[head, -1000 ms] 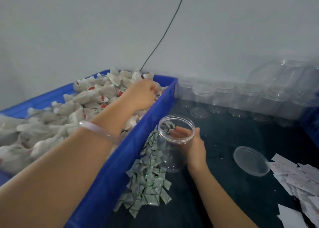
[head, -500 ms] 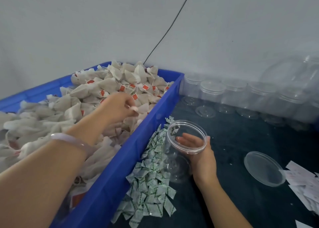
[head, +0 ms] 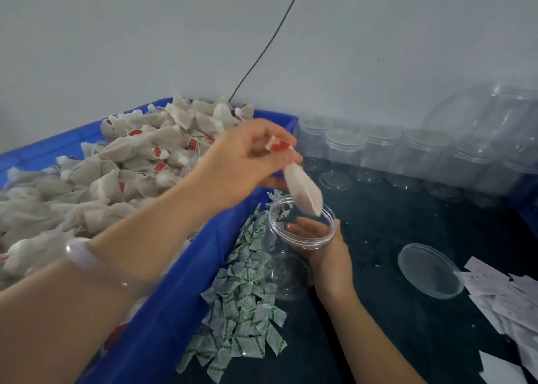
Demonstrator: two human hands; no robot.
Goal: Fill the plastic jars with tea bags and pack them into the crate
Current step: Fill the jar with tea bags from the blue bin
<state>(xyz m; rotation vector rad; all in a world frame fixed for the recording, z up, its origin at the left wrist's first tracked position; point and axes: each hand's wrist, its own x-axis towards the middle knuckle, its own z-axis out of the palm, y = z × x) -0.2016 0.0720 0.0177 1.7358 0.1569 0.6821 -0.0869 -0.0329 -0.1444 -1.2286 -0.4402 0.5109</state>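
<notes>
Left grip (head: 247,162) raised, pinching tea bag (head: 302,191)

Jar (head: 294,247): clear plastic, smooth, glossy. Tea bag (head: 304,191): matt, fine mesh cloth, papery tag. Crate (head: 163,319): blue plastic, smooth, slight sheen. Sachets (head: 244,311): crinkled packets, printed, faint shine. Lid (head: 429,270): clear plastic, glossy. Desk (head: 393,223): dark, matt. Slips (head: 509,302): white paper, matt. Bracelet (head: 80,249): pale, polished, glossy.
</notes>
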